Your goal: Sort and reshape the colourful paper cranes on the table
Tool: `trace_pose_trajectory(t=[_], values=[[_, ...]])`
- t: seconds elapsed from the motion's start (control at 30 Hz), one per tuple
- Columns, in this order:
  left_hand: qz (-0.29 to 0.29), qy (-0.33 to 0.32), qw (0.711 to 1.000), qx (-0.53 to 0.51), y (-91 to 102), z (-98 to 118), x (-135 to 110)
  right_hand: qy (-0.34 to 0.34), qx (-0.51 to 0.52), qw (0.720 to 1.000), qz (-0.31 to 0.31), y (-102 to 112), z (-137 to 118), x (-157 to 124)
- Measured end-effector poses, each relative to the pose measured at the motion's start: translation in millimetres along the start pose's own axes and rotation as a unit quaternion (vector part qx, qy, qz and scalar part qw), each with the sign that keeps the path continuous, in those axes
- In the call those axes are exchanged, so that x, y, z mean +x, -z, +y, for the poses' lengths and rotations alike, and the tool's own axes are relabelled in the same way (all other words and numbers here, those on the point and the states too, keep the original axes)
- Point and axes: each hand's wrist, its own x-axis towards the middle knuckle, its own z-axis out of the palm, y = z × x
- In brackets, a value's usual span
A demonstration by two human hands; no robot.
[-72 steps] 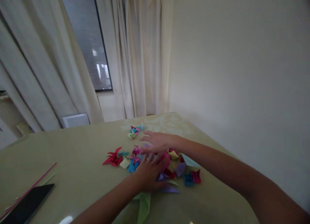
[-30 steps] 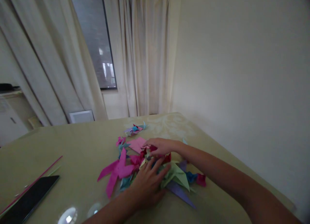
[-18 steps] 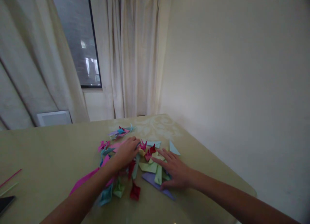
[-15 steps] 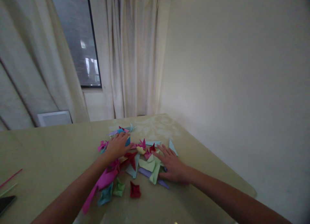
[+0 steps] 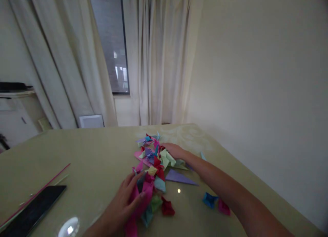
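Note:
A pile of folded paper origami in several colours lies on the table. My left hand rests against its near left side, fingers stretched and thumb apart, touching a bright pink paper piece. On the pile's far right side lies my right hand, flat beside pale green folded paper; its fingertips are partly hidden by the papers. A purple paper triangle sits below the right forearm. Near the pile's front is a small dark red folded piece.
A blue folded piece and a magenta one lie by my right forearm. To the left are a black phone and thin pink and green sticks. The table meets a wall on the right; curtains hang behind.
The view has turned left, showing more of the phone. My left hand has come nearer, onto the pink paper. My right hand has reached farther along the pile, and the papers are bunched closer together.

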Motion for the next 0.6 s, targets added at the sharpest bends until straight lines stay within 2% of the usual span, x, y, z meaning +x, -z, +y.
trace_pose_trajectory(t=[0.07, 0.17, 0.23, 0.3, 0.4, 0.53, 0.6], values=[[0.004, -0.024, 1.000, 0.013, -8.7, 1.1, -13.9, 0.027, -0.002, 0.999, -0.035, 7.8, -9.1, 26.4], [0.020, -0.055, 0.998, 0.019, -18.7, 0.6, -18.7, 0.028, -0.029, 0.995, -0.094, 26.1, -14.2, 64.2], [0.039, -0.067, 0.997, 0.006, -19.4, 2.0, -15.4, 0.004, -0.054, 0.994, -0.091, 34.7, -12.9, 84.6], [0.058, -0.061, 0.996, -0.004, -11.2, 1.0, -10.9, -0.026, -0.083, 0.994, -0.067, 36.7, -10.8, 98.3], [0.105, 0.022, 0.994, 0.036, 23.4, -19.6, -7.5, -0.070, -0.138, 0.987, -0.031, 32.6, -10.0, 106.3], [0.186, 0.154, 0.954, 0.176, 90.2, -81.7, -14.5, -0.106, -0.187, 0.976, 0.024, 34.4, -12.3, 109.3], [0.170, 0.188, 0.953, 0.166, 109.7, -102.6, -19.2, -0.126, -0.191, 0.973, 0.045, 39.9, -12.2, 114.6]])
